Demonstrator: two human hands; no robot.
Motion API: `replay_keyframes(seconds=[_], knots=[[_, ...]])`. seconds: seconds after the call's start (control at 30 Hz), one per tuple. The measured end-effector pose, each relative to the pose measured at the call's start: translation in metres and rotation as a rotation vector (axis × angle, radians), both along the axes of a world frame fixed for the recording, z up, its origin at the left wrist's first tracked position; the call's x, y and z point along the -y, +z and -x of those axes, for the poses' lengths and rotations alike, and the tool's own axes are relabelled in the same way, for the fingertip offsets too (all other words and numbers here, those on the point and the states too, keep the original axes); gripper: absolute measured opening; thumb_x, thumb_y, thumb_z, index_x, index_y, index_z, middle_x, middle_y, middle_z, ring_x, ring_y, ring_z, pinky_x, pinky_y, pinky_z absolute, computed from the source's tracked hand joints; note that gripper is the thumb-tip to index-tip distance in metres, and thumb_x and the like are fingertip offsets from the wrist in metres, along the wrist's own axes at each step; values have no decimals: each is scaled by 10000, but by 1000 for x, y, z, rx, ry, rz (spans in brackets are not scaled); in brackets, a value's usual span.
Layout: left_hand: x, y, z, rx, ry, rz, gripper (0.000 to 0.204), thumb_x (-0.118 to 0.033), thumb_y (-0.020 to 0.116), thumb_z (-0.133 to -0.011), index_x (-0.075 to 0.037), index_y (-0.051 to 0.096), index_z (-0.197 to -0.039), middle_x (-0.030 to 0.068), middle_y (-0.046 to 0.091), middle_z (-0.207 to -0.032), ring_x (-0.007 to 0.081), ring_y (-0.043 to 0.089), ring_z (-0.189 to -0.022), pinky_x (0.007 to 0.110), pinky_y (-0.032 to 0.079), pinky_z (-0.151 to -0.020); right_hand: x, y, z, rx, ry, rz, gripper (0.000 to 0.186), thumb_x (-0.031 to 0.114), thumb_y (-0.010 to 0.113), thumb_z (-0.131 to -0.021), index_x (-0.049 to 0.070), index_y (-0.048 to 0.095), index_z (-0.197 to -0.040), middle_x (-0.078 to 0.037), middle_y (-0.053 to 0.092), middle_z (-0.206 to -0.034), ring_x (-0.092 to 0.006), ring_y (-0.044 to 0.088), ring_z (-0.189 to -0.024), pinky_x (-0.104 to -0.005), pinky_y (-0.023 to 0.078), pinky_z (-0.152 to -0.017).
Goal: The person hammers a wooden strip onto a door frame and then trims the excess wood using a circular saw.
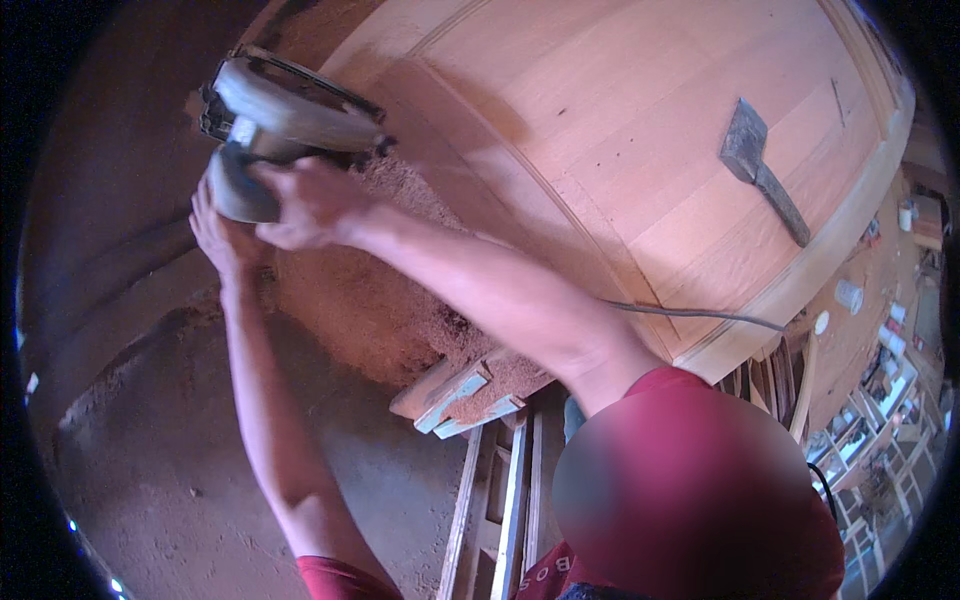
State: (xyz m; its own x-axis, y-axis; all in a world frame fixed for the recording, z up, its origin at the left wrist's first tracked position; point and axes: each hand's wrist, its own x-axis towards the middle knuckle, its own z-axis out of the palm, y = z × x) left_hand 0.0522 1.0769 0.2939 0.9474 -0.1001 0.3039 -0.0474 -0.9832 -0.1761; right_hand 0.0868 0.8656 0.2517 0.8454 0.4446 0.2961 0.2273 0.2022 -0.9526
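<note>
Floor (180, 430): dark, left of the pale wooden panel (620, 160).
Power tool (300, 112): at the panel's left edge, beside reddish sawdust (340, 310).
Right hand (318, 203): fingers gripping the tool's near end.
Left hand (225, 235): fingers curled against that end, partly hidden.
Brush-like implement (750, 150): on the panel, well apart.

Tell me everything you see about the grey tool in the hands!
The grey tool looks powered: a rounded pale housing over a dark frame, and a bulky handle. It's slanted and blurred, its material unclear, near the wooden panel and sawdust. The left hand and right hand grip its handle end.
</note>
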Motion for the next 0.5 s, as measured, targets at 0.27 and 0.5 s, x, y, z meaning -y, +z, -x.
replay_keyframes(seconds=[0.27, 0.5], knots=[[206, 93, 176, 86, 292, 255, 518, -265, 676, -878, -88, 608, -1360, 65, 601, -1399, 273, 579, -1225, 419, 410, -1029, 149, 80, 144, 250, 176, 79, 703, 250, 818, -711, -35, 577, -1306, -224, 701, -914, -342, 732, -760, -419, 617, -671], [296, 141, 298, 335, 240, 564, 534, -395, 491, -1020, 62, 597, -1276, 252, 586, -1329, 367, 574, -1221, 479, 431, -1067, 286, 145, 197, 256, 282, 165, 665, 238, 831, -715, -64, 594, -1258, -165, 702, -895, -305, 728, -782, -392, 586, -654]])
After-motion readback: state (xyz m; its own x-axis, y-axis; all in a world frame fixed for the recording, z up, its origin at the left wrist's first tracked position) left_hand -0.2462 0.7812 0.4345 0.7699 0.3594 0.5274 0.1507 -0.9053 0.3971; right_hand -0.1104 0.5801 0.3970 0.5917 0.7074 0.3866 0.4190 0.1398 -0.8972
